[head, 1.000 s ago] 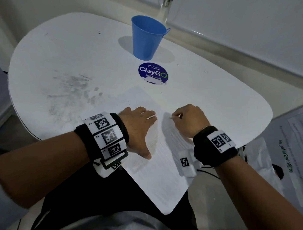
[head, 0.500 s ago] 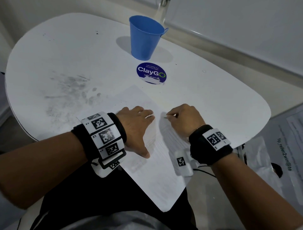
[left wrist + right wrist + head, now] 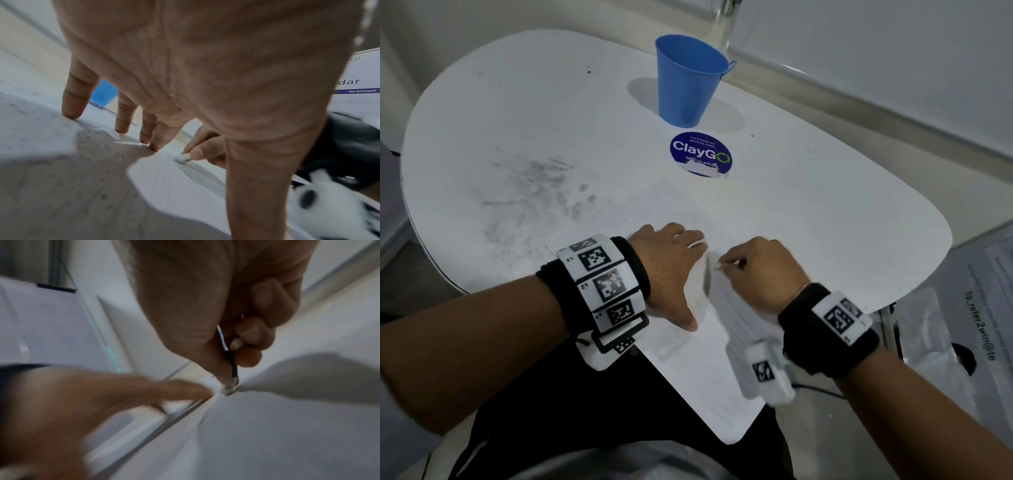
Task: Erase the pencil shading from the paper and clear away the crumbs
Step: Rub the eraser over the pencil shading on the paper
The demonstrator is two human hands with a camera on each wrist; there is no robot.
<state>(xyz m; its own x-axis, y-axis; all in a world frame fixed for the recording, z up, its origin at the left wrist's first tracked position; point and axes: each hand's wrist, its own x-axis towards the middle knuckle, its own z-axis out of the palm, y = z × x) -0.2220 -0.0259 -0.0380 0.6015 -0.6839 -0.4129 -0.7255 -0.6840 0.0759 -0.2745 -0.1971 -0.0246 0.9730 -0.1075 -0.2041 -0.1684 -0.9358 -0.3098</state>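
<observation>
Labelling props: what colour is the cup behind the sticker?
Blue, plain. The cup shows best in the head view.

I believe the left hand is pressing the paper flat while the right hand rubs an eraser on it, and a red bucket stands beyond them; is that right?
Nearly: the bucket is blue, not red, as the head view shows. The rest holds: the left hand presses the paper flat while the right hand rubs the eraser on it.
</observation>
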